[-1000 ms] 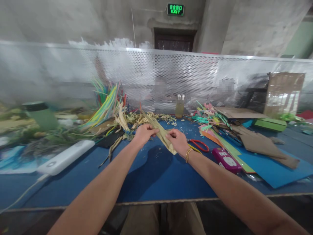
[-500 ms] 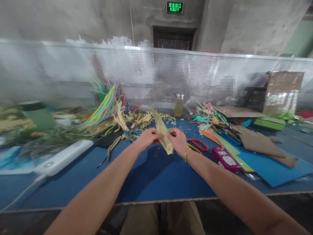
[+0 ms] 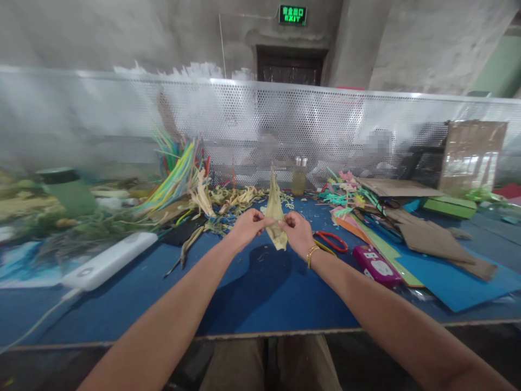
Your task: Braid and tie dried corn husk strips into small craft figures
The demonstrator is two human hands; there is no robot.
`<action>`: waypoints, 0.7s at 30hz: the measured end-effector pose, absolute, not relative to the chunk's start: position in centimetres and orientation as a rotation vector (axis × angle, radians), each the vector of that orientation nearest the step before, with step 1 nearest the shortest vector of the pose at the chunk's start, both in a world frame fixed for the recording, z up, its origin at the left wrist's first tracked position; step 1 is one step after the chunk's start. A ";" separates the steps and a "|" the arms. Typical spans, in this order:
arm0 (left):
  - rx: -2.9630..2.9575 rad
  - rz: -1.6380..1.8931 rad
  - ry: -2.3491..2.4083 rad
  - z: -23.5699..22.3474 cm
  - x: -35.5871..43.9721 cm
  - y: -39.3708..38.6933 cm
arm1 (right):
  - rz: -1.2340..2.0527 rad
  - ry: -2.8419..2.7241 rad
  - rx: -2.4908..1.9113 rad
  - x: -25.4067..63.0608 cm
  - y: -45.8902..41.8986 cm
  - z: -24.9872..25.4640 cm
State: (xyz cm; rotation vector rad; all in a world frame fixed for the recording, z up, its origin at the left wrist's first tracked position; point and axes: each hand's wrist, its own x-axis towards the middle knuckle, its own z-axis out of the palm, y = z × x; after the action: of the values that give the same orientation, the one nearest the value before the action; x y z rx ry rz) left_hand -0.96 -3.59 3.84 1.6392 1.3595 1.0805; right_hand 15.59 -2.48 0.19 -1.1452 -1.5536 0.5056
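Left hand point(image 3: 251, 227) pinches pale dry husk point(image 3: 275, 212), fingers curled. Right hand point(image 3: 296, 232) pinches its other side. Husk sits between both hands, above blue worktop point(image 3: 280, 309). Red-handled tool point(image 3: 334, 241) just beside right hand.

You are wearing a shiny gold-coloured link bracelet point(image 3: 312, 257) around your right wrist point(image 3: 305, 251), your forearms point(image 3: 179, 296) are showing bare, and you are wearing plain khaki-brown trousers point(image 3: 234, 365), showing at the near side.

The sign point(image 3: 292, 15) reads 安全出口 above EXIT in green, while lettering on the purple box point(image 3: 376, 265) is unclear.
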 end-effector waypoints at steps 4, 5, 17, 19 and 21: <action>1.575 0.836 1.157 3.5 0.0 -4.4 | 0.373 -1.581 -1.202 16.0 -2.6 0.9; 1.566 0.810 1.142 3.4 0.1 -4.5 | 0.358 -1.585 -1.212 16.0 -2.7 1.0; 1.590 0.905 1.205 4.2 -0.9 -4.0 | 0.271 -1.624 -1.234 16.0 -3.0 1.6; 1.519 0.886 1.209 4.4 -0.7 -4.4 | 0.260 -1.625 -1.229 16.1 -3.0 1.6; 1.451 0.814 1.158 4.4 -0.4 -4.8 | 0.243 -1.619 -1.235 16.3 -2.8 1.5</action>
State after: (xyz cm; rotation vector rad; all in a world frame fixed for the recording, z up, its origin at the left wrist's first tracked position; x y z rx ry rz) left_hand -0.44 -4.79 4.36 1.4506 1.1577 0.8141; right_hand 16.29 -2.84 1.51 -1.2351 -1.6194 0.2430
